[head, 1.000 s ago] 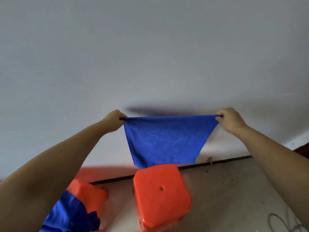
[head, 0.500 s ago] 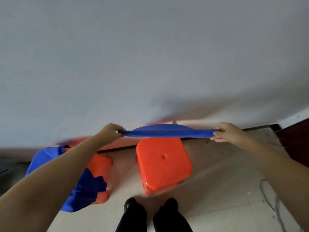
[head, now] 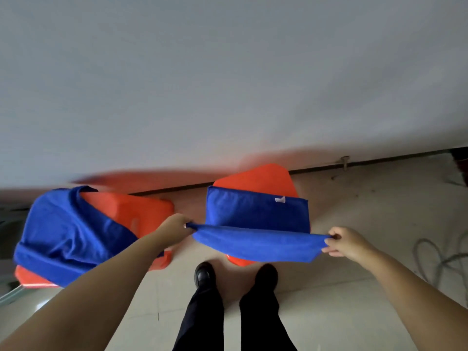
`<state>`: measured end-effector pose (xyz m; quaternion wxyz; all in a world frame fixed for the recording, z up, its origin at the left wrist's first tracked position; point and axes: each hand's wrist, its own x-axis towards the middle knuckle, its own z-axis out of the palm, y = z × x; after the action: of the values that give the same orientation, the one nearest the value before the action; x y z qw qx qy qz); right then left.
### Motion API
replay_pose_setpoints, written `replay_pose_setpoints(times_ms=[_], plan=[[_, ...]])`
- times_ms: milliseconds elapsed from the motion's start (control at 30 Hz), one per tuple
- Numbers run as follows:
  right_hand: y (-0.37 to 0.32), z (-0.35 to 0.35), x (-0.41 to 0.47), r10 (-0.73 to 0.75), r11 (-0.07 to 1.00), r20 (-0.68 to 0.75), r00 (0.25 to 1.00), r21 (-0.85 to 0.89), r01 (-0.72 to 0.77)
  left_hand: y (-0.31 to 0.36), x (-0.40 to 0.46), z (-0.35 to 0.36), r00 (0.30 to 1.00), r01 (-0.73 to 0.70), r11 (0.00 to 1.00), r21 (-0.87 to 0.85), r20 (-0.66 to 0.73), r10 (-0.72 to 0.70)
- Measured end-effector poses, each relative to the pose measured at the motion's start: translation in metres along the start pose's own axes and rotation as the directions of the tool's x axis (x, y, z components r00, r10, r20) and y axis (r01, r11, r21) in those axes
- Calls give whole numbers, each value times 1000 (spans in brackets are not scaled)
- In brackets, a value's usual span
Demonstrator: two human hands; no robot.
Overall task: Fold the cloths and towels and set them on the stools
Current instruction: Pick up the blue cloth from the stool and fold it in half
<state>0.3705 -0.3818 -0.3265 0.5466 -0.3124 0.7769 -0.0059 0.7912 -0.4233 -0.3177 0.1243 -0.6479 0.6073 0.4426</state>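
Note:
A blue towel (head: 255, 219) lies over the orange stool (head: 258, 179) straight ahead, its far half flat on the seat with a white tag showing. My left hand (head: 174, 228) pinches the near left corner and my right hand (head: 345, 243) pinches the near right corner. The near edge is stretched between them, hanging just above and in front of the stool. A second orange stool (head: 126, 211) stands to the left with a rumpled blue cloth (head: 68, 234) draped over it.
A grey wall (head: 228, 84) rises right behind the stools. My two black shoes (head: 205, 274) stand on the pale tiled floor in front of the stool. Grey cables (head: 440, 254) coil on the floor at the right.
I lowered the towel from in front of the wall onto the stool; its far half now rests on the seat. The view has tilted down, showing my legs and the left stool.

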Motion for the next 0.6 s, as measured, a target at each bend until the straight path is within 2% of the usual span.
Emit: replay_pose_setpoints(times_ms=[67,133,333,433,533,600], plan=[[-11,-3,27,8,1000,-66,998,27,-6,9,29,-7,998,28,997,-71,-53,-32],[-24,-5,53,-18,1000,-146,989,1,18,17,61,-13,990,57,976,-212,-111,-82],[-33,10,138,-105,992,-341,934,-98,76,18,149,17,922,143,833,-535,-234,-308],[-24,32,148,-87,995,-378,922,-69,66,7,167,44,891,225,698,-680,-146,-430],[-5,53,148,18,1000,-271,962,-4,-20,-6,159,71,901,295,613,-733,0,-434],[7,60,142,73,997,-237,969,28,-68,-9,145,83,905,311,603,-735,35,-424]])
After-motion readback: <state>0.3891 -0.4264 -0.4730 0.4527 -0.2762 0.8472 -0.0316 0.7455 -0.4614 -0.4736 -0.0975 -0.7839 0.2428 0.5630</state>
